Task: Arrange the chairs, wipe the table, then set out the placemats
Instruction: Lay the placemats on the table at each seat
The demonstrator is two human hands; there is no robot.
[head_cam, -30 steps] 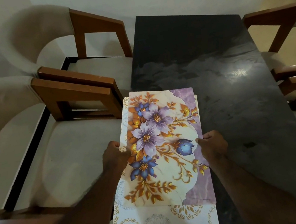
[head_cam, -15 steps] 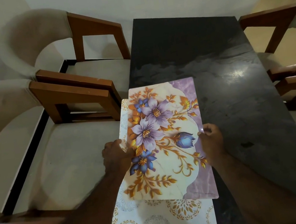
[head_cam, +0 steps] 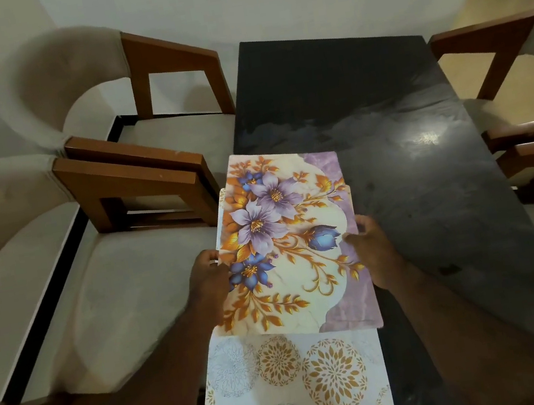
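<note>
Both hands are clamped on the flower mat (head_cam: pixel 285 244). The left hand (head_cam: pixel 208 273) grips its long edge at nine o'clock, fingers curled round the rim. The right hand (head_cam: pixel 371 245) pinches the opposite edge at three o'clock, thumb on the printed face.

The mat runs lengthwise from six to twelve o'clock over the near left part of the black table (head_cam: pixel 381 98), with its left edge out past the table's side. Under it lies a second mat (head_cam: pixel 295 378) with gold medallions. That one's near end sticks out toward six o'clock, and slivers of it show on both sides farther up. I cannot tell whether the hands hold this lower mat too, or whether it rests on the table.

Left of the table two padded chairs stand side by side, wooden arm just beside wooden arm: the near chair (head_cam: pixel 126 292) at nine o'clock, the far chair (head_cam: pixel 180 139) at eleven. Two right chairs (head_cam: pixel 491 40) show their arms at two and three o'clock. A glare (head_cam: pixel 427 138) shines on the tabletop at two o'clock.
</note>
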